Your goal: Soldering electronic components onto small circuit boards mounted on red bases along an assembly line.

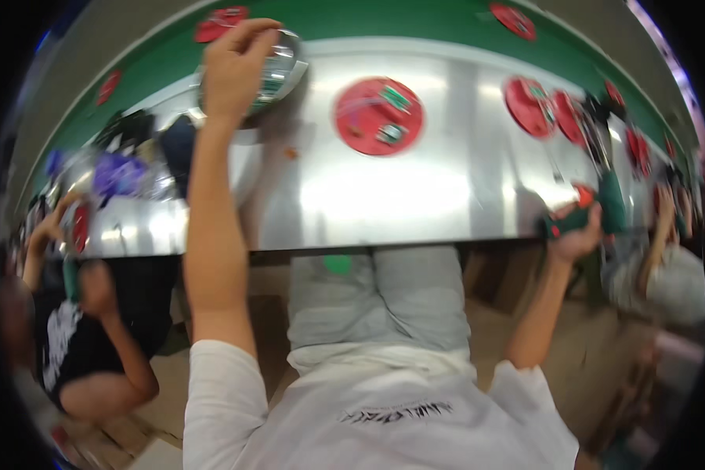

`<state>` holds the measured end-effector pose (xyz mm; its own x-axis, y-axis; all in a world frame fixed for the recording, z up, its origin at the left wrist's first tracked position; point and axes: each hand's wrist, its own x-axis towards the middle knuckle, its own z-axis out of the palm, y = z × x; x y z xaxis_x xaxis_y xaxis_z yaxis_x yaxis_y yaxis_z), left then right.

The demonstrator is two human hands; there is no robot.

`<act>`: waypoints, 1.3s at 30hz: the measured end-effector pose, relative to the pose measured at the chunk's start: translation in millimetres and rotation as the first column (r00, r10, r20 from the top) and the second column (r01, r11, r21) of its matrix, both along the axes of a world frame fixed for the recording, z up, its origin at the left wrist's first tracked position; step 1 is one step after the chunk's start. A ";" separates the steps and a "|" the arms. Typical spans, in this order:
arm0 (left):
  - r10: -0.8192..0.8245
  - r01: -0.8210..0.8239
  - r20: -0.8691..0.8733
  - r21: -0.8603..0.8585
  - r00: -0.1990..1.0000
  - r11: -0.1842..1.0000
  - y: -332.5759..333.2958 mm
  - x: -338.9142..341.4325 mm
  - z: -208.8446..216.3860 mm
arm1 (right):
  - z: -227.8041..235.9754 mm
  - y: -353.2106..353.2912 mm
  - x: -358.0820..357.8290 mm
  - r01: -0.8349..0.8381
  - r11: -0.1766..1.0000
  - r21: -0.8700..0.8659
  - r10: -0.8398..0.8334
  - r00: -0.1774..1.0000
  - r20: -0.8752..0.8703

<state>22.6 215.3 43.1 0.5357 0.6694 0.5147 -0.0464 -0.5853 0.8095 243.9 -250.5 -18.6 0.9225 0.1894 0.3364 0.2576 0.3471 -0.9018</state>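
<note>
At far-left bench edge | left hand (239, 66) fingers curled over shiny metal bowl (278, 66) | right hand (576, 235) clamped on green power screwdriver (595, 211) | red disc (378, 116) lies between, nearer the left hand

Factory assembly line, long steel workbench (415, 196) across mid-frame, green conveyor belt (384, 19) along the top carrying red discs (378, 116), co-workers seated at both edges.

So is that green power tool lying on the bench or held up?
Held up: the right hand grips the green power tool at the steel bench edge.
</note>
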 end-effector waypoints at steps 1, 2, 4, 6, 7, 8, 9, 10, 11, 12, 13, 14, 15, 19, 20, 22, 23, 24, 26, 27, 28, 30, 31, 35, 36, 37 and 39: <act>-0.088 0.086 0.042 0.052 0.995 0.995 -15.2 8.8 2.6 | 1.3 -1.2 -2.4 -0.023 0.999 -0.043 0.028 0.993 0.114; -0.128 0.128 -0.010 0.075 0.992 0.989 -33.1 20.8 5.7 | 13.0 11.5 -13.4 0.036 0.999 -0.018 -0.033 0.985 0.172; -0.174 0.191 -0.139 0.117 0.975 0.975 -73.5 29.3 9.6 | 11.9 -0.4 -17.2 -0.014 1.000 -0.023 0.016 0.995 0.099; -0.224 0.269 -0.248 0.162 0.942 0.950 -109.7 35.3 9.4 | 8.6 -7.4 -18.1 -0.200 0.979 -0.040 0.202 0.978 0.054; -0.221 0.279 -0.238 0.242 0.946 0.929 -116.1 36.6 0.9 | 10.5 -1.5 -26.0 -0.239 0.970 -0.052 0.242 0.969 0.055; -0.234 0.300 -0.229 0.319 0.945 0.899 -118.7 34.8 -10.2 | 12.6 10.2 -43.5 -0.264 0.962 -0.065 0.267 0.962 0.054; -0.192 0.284 -0.260 0.388 0.946 0.877 -121.6 32.8 -15.9 | 14.5 21.9 -57.6 -0.280 0.956 -0.090 0.285 0.957 0.049; -0.185 0.279 -0.265 0.381 0.946 0.881 -124.1 33.3 -21.3 | 13.5 28.9 -62.4 -0.303 0.949 -0.086 0.309 0.949 0.059; -0.122 0.226 -0.241 0.470 0.963 0.853 -126.1 34.0 -27.7 | 13.0 34.1 -65.7 -0.326 0.942 -0.082 0.331 0.941 0.070; -0.062 0.172 -0.211 0.555 0.976 0.814 -128.4 35.1 -31.1 | 15.1 37.4 -68.5 -0.330 0.938 -0.101 0.338 0.939 0.067; -0.032 0.162 -0.237 0.555 0.971 0.816 -131.5 33.7 -30.9 | 15.0 42.2 -69.8 -0.336 0.937 -0.099 0.343 0.937 0.068; -0.027 0.158 -0.236 0.557 0.971 0.815 -130.2 35.0 -34.6 | 15.0 46.2 -70.8 -0.307 0.945 -0.111 0.314 0.949 0.042; -0.022 0.185 -0.267 0.602 0.964 0.777 -128.5 36.4 -40.2 | 14.5 49.6 -71.2 -0.278 0.953 -0.124 0.282 0.959 0.017; -0.182 0.350 -0.332 0.565 0.925 0.747 -120.6 37.1 -43.8 | 13.5 48.4 -72.2 -0.291 0.952 -0.097 0.293 0.956 0.011; -0.325 0.453 -0.323 0.513 0.889 0.729 -117.0 38.3 -44.0 | 12.1 46.3 -70.6 -0.315 0.942 -0.113 0.321 0.946 0.036; -0.322 0.431 -0.289 0.530 0.902 0.731 -114.9 40.8 -41.3 | 9.5 42.9 -70.4 -0.338 0.933 -0.127 0.347 0.936 0.058; -0.321 0.407 -0.250 0.545 0.913 0.733 -114.6 41.9 -38.0 | 9.4 41.0 -71.9 -0.331 0.929 -0.168 0.348 0.934 0.081; -0.295 0.336 -0.171 0.615 0.940 0.714 -114.1 43.2 -33.0 | 9.6 39.1 -73.8 -0.322 0.923 -0.209 0.348 0.932 0.104; -0.260 0.270 -0.118 0.667 0.958 0.694 -118.3 40.2 -25.7 | 10.6 38.0 -77.7 -0.336 0.910 -0.245 0.368 0.925 0.100; -0.253 0.272 -0.123 0.628 0.960 0.729 -126.8 36.4 -23.3 | 11.3 38.3 -79.7 -0.352 0.893 -0.281 0.390 0.916 0.095; -0.245 0.310 -0.190 0.575 0.951 0.757 -135.4 30.9 -22.0 | 14.1 38.8 -81.9 -0.354 0.883 -0.309 0.400 0.912 0.097; -0.242 0.345 -0.249 0.580 0.938 0.738 -142.0 31.6 -25.8 | 21.3 36.2 -83.6 -0.357 0.858 -0.369 0.416 0.904 0.094; -0.247 0.348 -0.249 0.574 0.937 0.741 -143.6 32.3 -28.1 | 22.6 34.8 -84.1 -0.362 0.831 -0.422 0.438 0.894 0.096; -0.288 0.377 -0.250 0.488 0.925 0.787 -146.9 33.4 -35.5 | 21.4 24.9 -83.7 -0.360 0.836 -0.414 0.434 0.896 0.098; -0.299 0.377 -0.233 0.482 0.925 0.791 -147.0 33.9 -37.2 | 22.2 25.1 -84.6 -0.348 0.840 -0.416 0.418 0.904 0.088; -0.298 0.376 -0.234 0.479 0.926 0.793 -146.3 34.0 -38.5 | 23.3 26.0 -85.4 -0.337 0.845 -0.415 0.403 0.912 0.080; -0.302 0.386 -0.241 0.533 0.922 0.753 -145.0 33.5 -40.9 | 30.4 30.4 -89.5 -0.373 0.848 -0.376 0.413 0.910 0.028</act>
